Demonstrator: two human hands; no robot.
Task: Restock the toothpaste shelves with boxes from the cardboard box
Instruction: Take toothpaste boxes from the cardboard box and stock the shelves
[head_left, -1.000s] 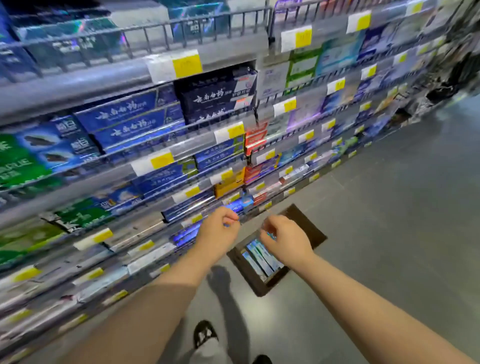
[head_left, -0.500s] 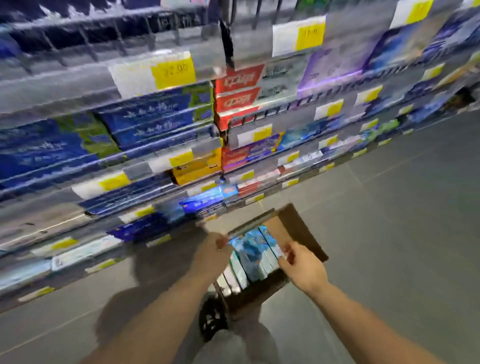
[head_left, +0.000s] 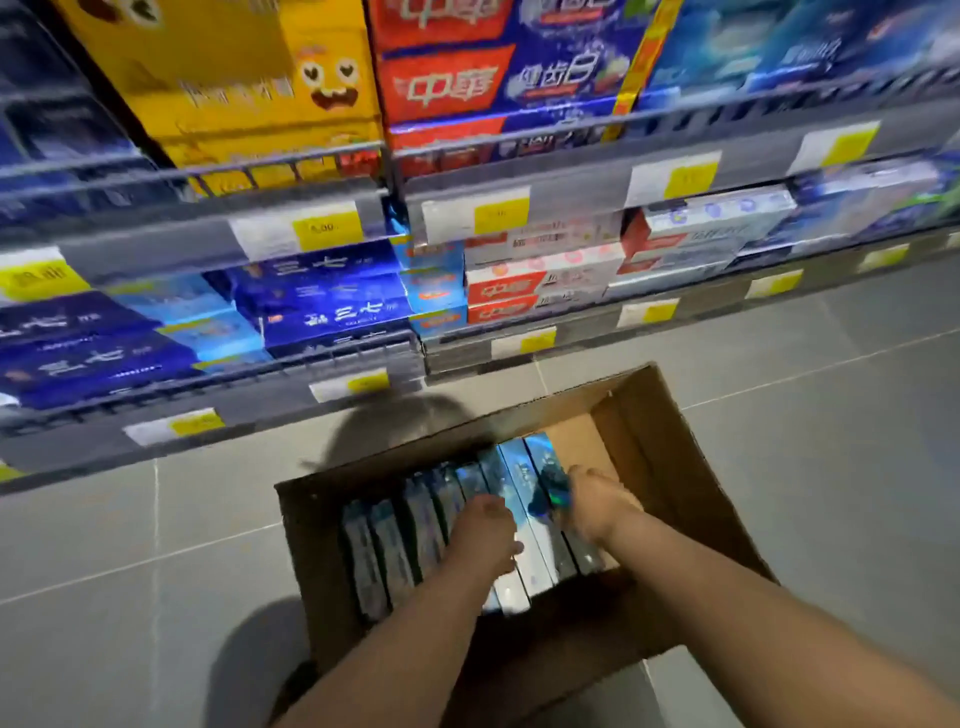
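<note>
The open cardboard box (head_left: 675, 467) sits on the grey tiled floor (head_left: 805, 415) just below the toothpaste shelves (head_left: 571, 171). It holds a row of blue toothpaste boxes (head_left: 387, 551) standing on edge. The left hand (head_left: 485, 530) and right hand (head_left: 597, 501) both reach down onto the row; blur hides whether either grips one.

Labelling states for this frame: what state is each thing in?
cardboard box: open, flaps spread, on the floor, partly filled.
toothpaste boxes: on edge in a row inside it, gap at right.
left hand: on the row, grip unclear.
right hand: at the row's right end, blurred, grip unclear.
shelves: stocked.
</note>
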